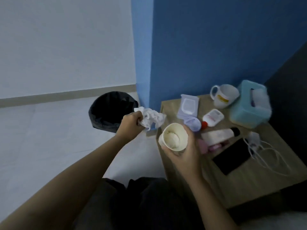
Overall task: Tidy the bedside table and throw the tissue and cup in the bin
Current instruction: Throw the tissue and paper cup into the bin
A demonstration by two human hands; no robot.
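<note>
My left hand [131,125] grips a crumpled white tissue [152,118] over the floor, between the bin and the table. The black-lined bin [109,110] stands on the floor just behind and left of that hand. My right hand [184,151] holds a cream paper cup [173,137] tilted toward me at the left edge of the wooden bedside table [249,183]. A wad of something pale lies inside the cup.
On the table: a wet-wipe pack [188,105], a white mug [224,96], a teal tissue box [252,103], a small red-capped bottle [212,117], a tube [219,135], a black phone [234,156] and a white charger cable [265,151]. A blue wall stands behind.
</note>
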